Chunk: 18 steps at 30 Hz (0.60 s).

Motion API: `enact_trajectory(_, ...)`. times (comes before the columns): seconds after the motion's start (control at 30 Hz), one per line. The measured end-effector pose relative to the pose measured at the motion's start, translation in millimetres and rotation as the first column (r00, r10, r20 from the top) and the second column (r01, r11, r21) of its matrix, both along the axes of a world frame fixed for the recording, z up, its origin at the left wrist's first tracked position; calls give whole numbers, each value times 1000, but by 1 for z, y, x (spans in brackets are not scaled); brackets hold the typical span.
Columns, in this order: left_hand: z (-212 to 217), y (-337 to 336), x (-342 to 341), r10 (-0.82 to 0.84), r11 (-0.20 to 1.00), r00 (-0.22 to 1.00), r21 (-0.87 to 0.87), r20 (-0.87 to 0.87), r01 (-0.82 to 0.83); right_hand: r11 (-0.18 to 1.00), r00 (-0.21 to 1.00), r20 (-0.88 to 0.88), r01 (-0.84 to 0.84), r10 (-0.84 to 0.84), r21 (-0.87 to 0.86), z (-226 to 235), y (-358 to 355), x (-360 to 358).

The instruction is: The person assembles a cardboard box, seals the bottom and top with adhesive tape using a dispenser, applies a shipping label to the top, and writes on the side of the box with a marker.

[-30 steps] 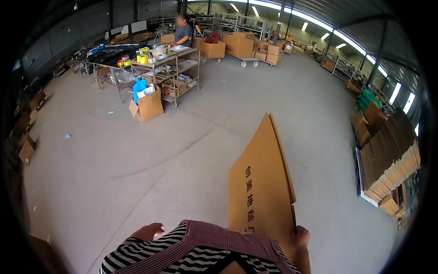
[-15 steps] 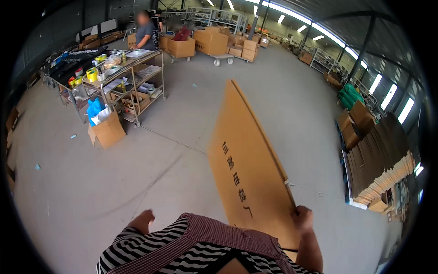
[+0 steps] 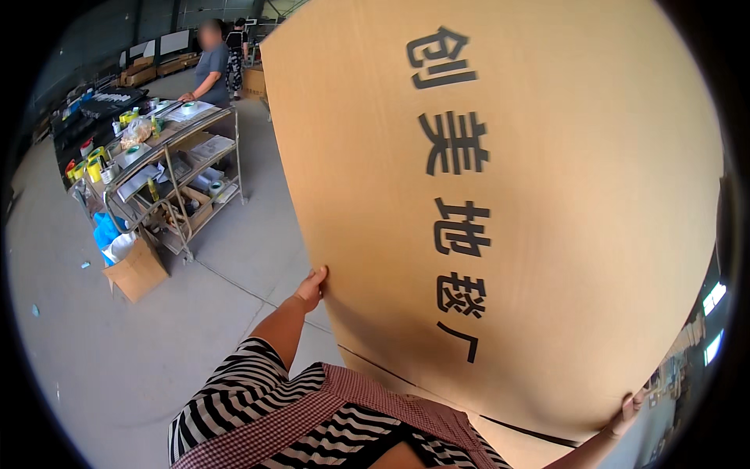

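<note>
Flat-folded cardboard carton (image 3: 523, 227) held up in front. Left hand (image 3: 312, 289) grips left edge, right hand (image 3: 627, 413) lower-right edge. Step seems two-handed steadying; next move likely calls for even grip.

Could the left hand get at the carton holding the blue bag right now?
Probably not: the left hand holds the left edge of the cardboard sheet, and the carton looks out of reach, though only floor shows between them.
</note>
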<state>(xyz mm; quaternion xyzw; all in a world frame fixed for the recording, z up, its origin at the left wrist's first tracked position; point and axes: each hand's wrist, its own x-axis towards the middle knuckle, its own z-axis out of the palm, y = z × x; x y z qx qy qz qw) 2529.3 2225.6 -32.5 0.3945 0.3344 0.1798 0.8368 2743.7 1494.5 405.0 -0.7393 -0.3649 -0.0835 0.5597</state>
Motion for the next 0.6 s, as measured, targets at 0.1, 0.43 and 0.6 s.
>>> enact_trajectory(0.1, 39, 70, 72, 31, 999, 975, 5, 221, -33, 992, 988, -145, 69, -54, 103, -63, 4, 112)
enact_trajectory(0.43, 205, 328, 243, -35, 802, 829, 510, 558, -310, 663, 735, -609, 619, -298, 422, -259, 290, 321)
enact_trajectory(0.6, 286, 428, 329, -294, 552, 922, 832, 253, -52, 388, 473, -878, 824, -70, 413, -306, 484, 362)
